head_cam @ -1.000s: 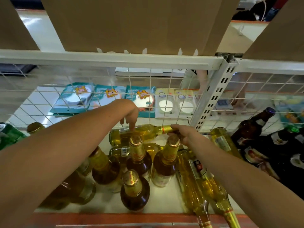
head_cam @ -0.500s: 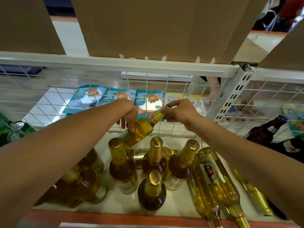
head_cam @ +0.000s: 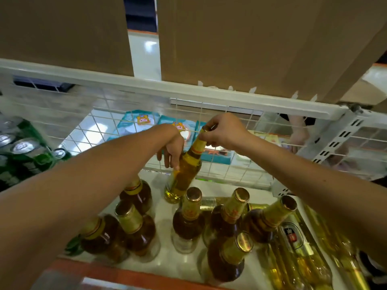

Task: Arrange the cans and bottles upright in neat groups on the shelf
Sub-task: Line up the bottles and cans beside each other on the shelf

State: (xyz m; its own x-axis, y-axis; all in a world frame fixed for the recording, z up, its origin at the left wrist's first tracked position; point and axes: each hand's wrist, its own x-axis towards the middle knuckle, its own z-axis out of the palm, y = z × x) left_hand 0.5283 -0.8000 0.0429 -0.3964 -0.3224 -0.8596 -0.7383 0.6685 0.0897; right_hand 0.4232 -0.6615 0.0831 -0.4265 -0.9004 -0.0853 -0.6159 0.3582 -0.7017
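A yellow glass bottle (head_cam: 185,174) with a gold foil neck stands nearly upright at the back of the white shelf (head_cam: 167,254), close to the wire mesh. My right hand (head_cam: 224,131) pinches its cap and neck from above. My left hand (head_cam: 172,152) touches its shoulder with the fingers pointing down. In front stand several upright amber bottles with gold caps (head_cam: 188,218). One yellow bottle (head_cam: 217,203) lies flat behind them, and more yellow bottles (head_cam: 297,254) lie on their sides at the right.
Green cans (head_cam: 23,151) are stacked at the left. A white wire mesh back panel (head_cam: 226,170) closes the rear of the shelf. Cardboard boxes (head_cam: 240,42) sit on the shelf above. An orange strip (head_cam: 125,275) marks the shelf's front edge.
The yellow bottle lay flat at the back; my right hand has raised its neck and tilted it up to nearly upright, while my left hand stayed on its body.
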